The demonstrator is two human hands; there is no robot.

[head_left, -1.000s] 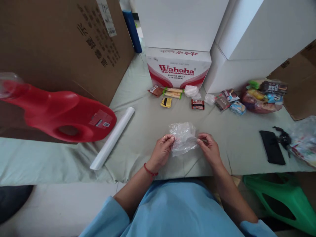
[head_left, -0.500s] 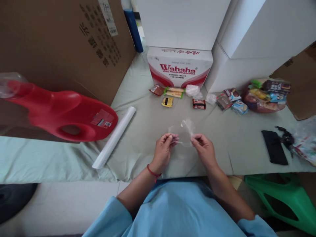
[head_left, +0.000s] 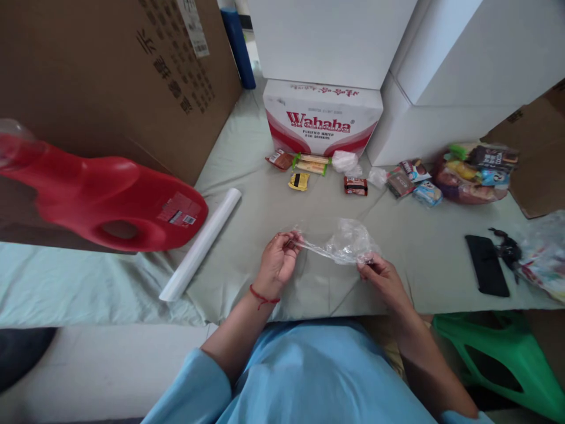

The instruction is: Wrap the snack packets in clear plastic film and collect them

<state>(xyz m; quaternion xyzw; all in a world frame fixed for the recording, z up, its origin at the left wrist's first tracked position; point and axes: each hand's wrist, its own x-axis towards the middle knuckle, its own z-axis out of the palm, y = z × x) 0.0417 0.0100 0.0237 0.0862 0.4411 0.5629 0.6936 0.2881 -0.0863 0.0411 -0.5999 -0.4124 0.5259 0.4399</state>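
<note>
A clear plastic bag [head_left: 342, 242] is stretched between my two hands above the pale green table cover [head_left: 273, 212]. My left hand [head_left: 277, 262] pinches its left end, with a red string around the wrist. My right hand [head_left: 382, 274] pinches its right end, fingers closed. Both hands hover just in front of my body, near the table's front edge.
A white roll [head_left: 200, 244] and a red jug [head_left: 106, 200] lie to the left. Small snack packets [head_left: 354, 185] sit before a Wahaha box [head_left: 322, 118]. A bag of snacks [head_left: 474, 171], a black phone [head_left: 487, 264] and keys are at the right. Cardboard boxes stand behind.
My hands have moved apart, pulling the plastic bag out lengthwise between them; a second ago it was bunched up between hands held close together.
</note>
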